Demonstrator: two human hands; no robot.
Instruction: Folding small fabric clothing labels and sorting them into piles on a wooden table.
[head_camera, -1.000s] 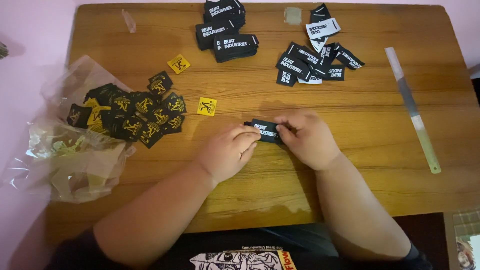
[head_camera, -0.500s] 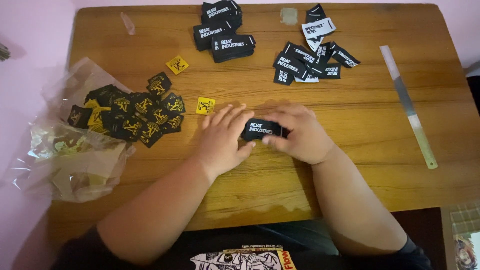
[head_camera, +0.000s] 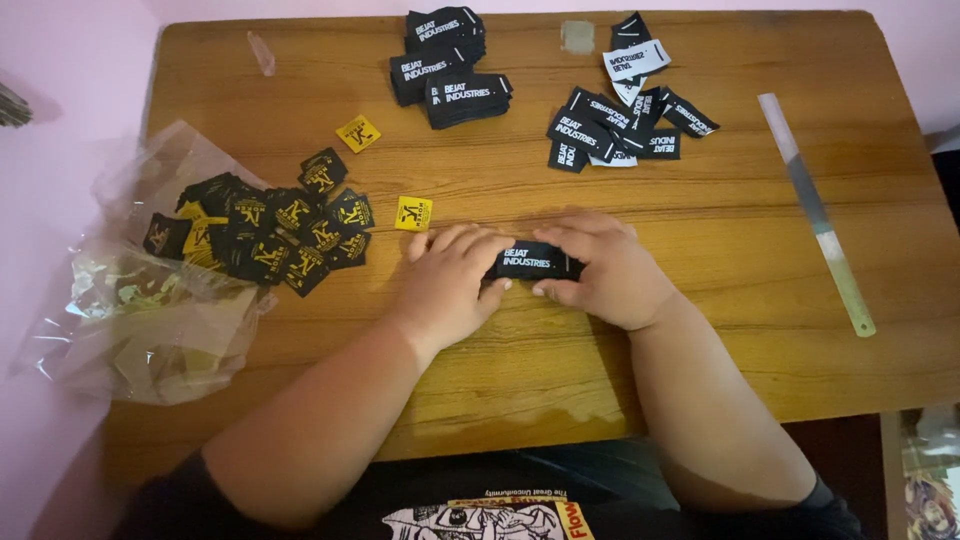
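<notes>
A clear plastic bag (head_camera: 140, 320) lies at the table's (head_camera: 700, 340) left edge beside scattered black-and-yellow square labels (head_camera: 285, 235). At the centre, the left hand (head_camera: 450, 285) and right hand (head_camera: 605, 270) both grip 1 black woven label (head_camera: 530, 262), pressed on the table. A metal ruler (head_camera: 815, 210) lies right.

Evenly and softly lit from above — bright enough for clear colour, without harsh highlights. Faint sheen on the wooden table (head_camera: 700, 330) near its front edge, and pale glare on the crumpled clear plastic bag (head_camera: 150, 320) and along the metal ruler (head_camera: 815, 215). Short, soft shadows under both hands and beside the label piles. Sharp through the centre — slightly softer and bowed toward the corners, with the table edges curving outward.
</notes>
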